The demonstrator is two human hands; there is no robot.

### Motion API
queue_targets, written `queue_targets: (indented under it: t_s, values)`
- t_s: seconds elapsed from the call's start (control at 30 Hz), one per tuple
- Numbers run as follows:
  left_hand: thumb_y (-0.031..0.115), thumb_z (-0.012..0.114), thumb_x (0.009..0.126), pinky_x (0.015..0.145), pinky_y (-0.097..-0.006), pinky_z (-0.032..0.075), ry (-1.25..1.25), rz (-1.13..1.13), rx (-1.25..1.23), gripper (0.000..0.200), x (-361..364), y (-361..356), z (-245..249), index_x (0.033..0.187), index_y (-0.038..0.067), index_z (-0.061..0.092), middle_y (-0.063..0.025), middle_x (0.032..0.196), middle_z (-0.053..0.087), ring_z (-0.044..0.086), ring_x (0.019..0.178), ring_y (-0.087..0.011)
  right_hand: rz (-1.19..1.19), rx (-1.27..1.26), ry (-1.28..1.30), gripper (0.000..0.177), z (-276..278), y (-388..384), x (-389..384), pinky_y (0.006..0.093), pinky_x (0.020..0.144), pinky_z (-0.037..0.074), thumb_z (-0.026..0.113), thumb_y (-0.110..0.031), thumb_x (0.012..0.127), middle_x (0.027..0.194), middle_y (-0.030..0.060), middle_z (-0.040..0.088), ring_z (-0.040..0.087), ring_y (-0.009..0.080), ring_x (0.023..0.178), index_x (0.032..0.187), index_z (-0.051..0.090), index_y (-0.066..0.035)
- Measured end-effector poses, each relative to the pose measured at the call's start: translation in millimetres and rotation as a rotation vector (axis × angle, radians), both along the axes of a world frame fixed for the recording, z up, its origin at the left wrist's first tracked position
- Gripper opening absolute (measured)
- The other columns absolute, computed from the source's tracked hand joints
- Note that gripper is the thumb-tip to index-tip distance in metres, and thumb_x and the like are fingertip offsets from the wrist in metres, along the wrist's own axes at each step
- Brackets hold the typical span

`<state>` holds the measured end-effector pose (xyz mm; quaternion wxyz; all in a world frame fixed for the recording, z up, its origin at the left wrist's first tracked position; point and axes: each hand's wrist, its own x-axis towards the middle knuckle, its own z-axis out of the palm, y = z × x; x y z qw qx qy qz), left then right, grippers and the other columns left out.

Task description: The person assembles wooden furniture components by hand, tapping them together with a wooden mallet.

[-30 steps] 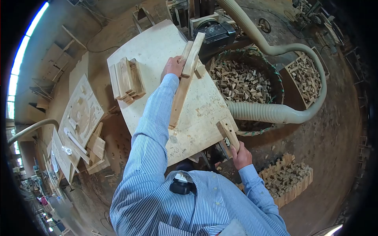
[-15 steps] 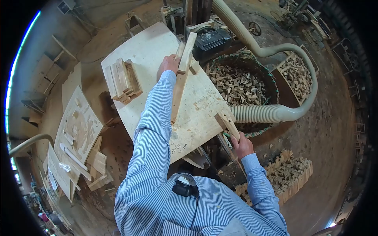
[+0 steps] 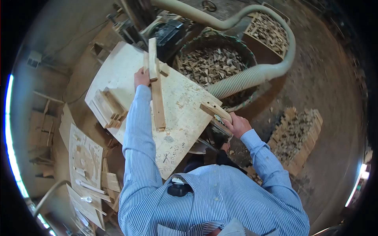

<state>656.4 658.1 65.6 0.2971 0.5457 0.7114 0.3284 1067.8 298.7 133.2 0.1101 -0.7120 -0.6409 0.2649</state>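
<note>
My left hand (image 3: 142, 77) is at the far side of a pale wooden tabletop (image 3: 183, 118), its fingers closed on a short wooden piece (image 3: 146, 62). That piece lies against a thicker upright-looking wooden bar (image 3: 152, 59), and a long wooden strip (image 3: 158, 106) runs from there toward me. At the table's right corner, my right hand (image 3: 238, 125) is wrapped round the end of a wooden handle (image 3: 216, 111) fixed there with dark bolts. A stack of cut wooden pieces (image 3: 105, 108) lies on the table's left side.
Beyond the table are a black motor (image 3: 168, 33) and a large basket of wood offcuts (image 3: 214, 65). A ribbed hose (image 3: 240, 82) curves over the basket. A crate of offcuts (image 3: 267, 33) stands behind, and stacked blocks (image 3: 293, 137) sit on the floor at right. Boards (image 3: 84, 157) lie at left.
The head view has turned, so the table appears further left and rotated. Both hands keep their places, the left on the wooden piece and the right on the handle.
</note>
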Motion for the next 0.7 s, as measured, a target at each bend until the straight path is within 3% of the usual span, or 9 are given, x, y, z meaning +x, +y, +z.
queue_targets:
  t_s: [0.03, 0.17, 0.23, 0.3, 0.37, 0.47, 0.5, 0.57, 0.7]
  values:
    - [0.031, 0.074, 0.094, 0.101, -0.0481, 0.053, -0.132, -0.001, -0.014, 0.047, 6, -14, 7, 0.136, 0.013, 0.071, -0.0252, 0.127, 0.066, 0.064, 0.120, -0.0399, 0.029, -0.019, -0.006, 0.048, -1, -8, 6, 0.0560, 0.078, 0.056, 0.056, -0.053, 0.103, 0.091, 0.0239, 0.073, 0.071, 0.0458, 0.086, 0.111, 0.058, -0.006]
    - [0.020, 0.073, 0.091, 0.100, -0.0479, 0.052, 0.011, 0.063, 0.152, 0.046, 42, -66, 34, 0.136, 0.010, 0.070, -0.0228, 0.118, 0.067, 0.064, 0.112, -0.0395, 0.025, -0.014, 0.026, 0.046, 1, -31, 23, 0.0553, 0.078, 0.056, 0.056, -0.053, 0.104, 0.092, 0.0236, 0.073, 0.071, 0.0456, 0.086, 0.110, 0.058, -0.007]
    - [0.014, 0.070, 0.090, 0.101, -0.0473, 0.050, 0.426, 0.111, 0.465, 0.045, 50, -88, 41, 0.135, 0.008, 0.069, -0.0202, 0.112, 0.066, 0.062, 0.108, -0.0380, 0.020, -0.012, 0.055, 0.046, 1, -44, 30, 0.0551, 0.078, 0.056, 0.057, -0.052, 0.103, 0.093, 0.0237, 0.073, 0.071, 0.0457, 0.086, 0.110, 0.058, -0.007]
    - [0.012, 0.067, 0.092, 0.102, -0.0478, 0.048, 0.546, 0.108, 0.442, 0.042, 58, -106, 50, 0.134, 0.008, 0.068, -0.0188, 0.113, 0.066, 0.062, 0.109, -0.0364, 0.037, -0.001, 0.083, 0.046, 3, -56, 38, 0.0548, 0.078, 0.056, 0.058, -0.052, 0.102, 0.094, 0.0237, 0.073, 0.071, 0.0458, 0.087, 0.110, 0.058, -0.007]
    - [0.017, 0.065, 0.095, 0.102, -0.0481, 0.048, 0.538, -0.118, 0.466, 0.039, 61, -116, 49, 0.133, 0.007, 0.068, -0.0183, 0.117, 0.064, 0.062, 0.110, -0.0366, 0.014, 0.010, 0.074, 0.045, 1, -67, 53, 0.0547, 0.077, 0.056, 0.060, -0.050, 0.102, 0.096, 0.0239, 0.073, 0.070, 0.0459, 0.088, 0.112, 0.058, -0.007]
    - [0.026, 0.063, 0.099, 0.102, -0.0475, 0.049, 0.265, 0.006, 0.430, 0.039, 66, -144, 51, 0.132, 0.005, 0.068, -0.0195, 0.118, 0.064, 0.063, 0.111, -0.0364, 0.027, 0.018, 0.087, 0.043, 0, -82, 61, 0.0544, 0.078, 0.057, 0.061, -0.048, 0.102, 0.097, 0.0238, 0.073, 0.071, 0.0454, 0.090, 0.114, 0.059, -0.007]
    - [0.026, 0.063, 0.099, 0.102, -0.0475, 0.049, 0.277, 0.016, 0.431, 0.039, 66, -150, 49, 0.132, 0.005, 0.068, -0.0195, 0.118, 0.064, 0.063, 0.111, -0.0364, 0.013, 0.008, 0.068, 0.043, -2, -86, 64, 0.0543, 0.079, 0.057, 0.061, -0.048, 0.102, 0.098, 0.0236, 0.073, 0.071, 0.0450, 0.090, 0.115, 0.059, -0.007]
    - [0.035, 0.063, 0.100, 0.101, -0.0454, 0.050, 0.309, 0.142, 0.096, 0.044, 70, -161, 42, 0.132, 0.004, 0.068, -0.0203, 0.115, 0.066, 0.063, 0.111, -0.0358, 0.026, 0.027, 0.048, 0.043, -6, -96, 68, 0.0544, 0.076, 0.058, 0.062, -0.048, 0.101, 0.095, 0.0238, 0.073, 0.072, 0.0448, 0.086, 0.115, 0.059, -0.007]
    - [0.041, 0.067, 0.098, 0.100, -0.0426, 0.050, 0.286, 0.092, 0.067, 0.045, 83, -153, 35, 0.126, 0.006, 0.074, -0.0198, 0.113, 0.067, 0.064, 0.111, -0.0356, 0.026, 0.002, 0.030, 0.041, -4, -99, 75, 0.0549, 0.073, 0.057, 0.062, -0.045, 0.102, 0.091, 0.0242, 0.073, 0.072, 0.0453, 0.083, 0.116, 0.059, -0.007]
